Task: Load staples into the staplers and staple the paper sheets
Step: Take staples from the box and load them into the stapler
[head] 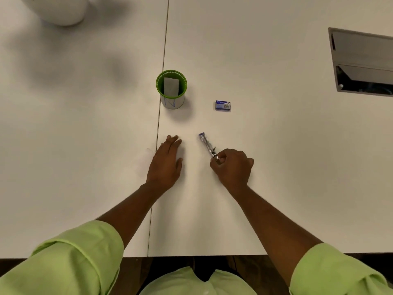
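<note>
A small metal stapler (pixel 207 144) with a purple tip lies slanted on the white table (pixel 276 145). My right hand (pixel 232 167) pinches its near end with curled fingers. My left hand (pixel 167 160) rests flat on the table with straight fingers, a little left of the stapler; white paper may lie beneath it, but I cannot tell against the white surface. A blue staple box (pixel 222 105) sits farther back, beyond the stapler.
A green-rimmed cup (pixel 171 89) holding a folded white sheet stands behind my left hand, on the seam between two table halves. A recessed metal cable hatch (pixel 361 62) is at the far right. A white rounded object (pixel 57 9) sits at the far left.
</note>
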Demonstrator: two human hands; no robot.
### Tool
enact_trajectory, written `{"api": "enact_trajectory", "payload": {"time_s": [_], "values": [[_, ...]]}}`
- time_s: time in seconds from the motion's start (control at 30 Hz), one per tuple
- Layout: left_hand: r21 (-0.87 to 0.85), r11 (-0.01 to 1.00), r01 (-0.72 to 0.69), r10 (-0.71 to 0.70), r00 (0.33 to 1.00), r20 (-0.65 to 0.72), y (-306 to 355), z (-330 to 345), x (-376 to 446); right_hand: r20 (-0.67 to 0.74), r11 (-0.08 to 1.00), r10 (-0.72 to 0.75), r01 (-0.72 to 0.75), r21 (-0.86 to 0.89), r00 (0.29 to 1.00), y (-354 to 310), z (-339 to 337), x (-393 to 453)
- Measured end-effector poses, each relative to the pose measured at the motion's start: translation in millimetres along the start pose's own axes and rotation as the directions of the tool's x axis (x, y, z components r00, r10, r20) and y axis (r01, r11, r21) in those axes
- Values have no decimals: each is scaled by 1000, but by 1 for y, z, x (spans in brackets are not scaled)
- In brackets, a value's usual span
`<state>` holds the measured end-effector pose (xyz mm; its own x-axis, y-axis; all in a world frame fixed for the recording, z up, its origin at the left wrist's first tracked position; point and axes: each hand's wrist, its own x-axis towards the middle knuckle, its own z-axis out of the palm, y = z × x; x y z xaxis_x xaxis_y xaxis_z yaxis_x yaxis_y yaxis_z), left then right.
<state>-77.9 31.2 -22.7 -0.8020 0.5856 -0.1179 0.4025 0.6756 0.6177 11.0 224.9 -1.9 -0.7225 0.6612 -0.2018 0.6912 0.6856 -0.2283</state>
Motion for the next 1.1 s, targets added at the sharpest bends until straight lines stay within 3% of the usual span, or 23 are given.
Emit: {"api": "enact_trajectory", "payload": {"time_s": [0.23,0.4,0.6,0.8,0.93,1.1], "values": [[-87,996,-14,12,1000,-22,0,0,-15,-18,936,-352,351,-21,936,5,13,-39],[-20,993,-113,113,994,-12,-7,4,-52,-74,882,-467,470,34,881,18,19,-49],[-28,999,-46,45,999,-25,-4,10,-65,15,872,-489,488,36,872,32,21,-52],[-4,999,-45,45,997,63,-4,10,-61,95,891,-454,454,28,886,28,14,-52],[-25,995,-95,98,987,128,-6,1,-58,36,895,-433,425,138,901,23,3,-47],[-38,995,-90,93,992,88,-2,-5,-36,-34,918,-279,277,285,960,19,-11,-18]]}}
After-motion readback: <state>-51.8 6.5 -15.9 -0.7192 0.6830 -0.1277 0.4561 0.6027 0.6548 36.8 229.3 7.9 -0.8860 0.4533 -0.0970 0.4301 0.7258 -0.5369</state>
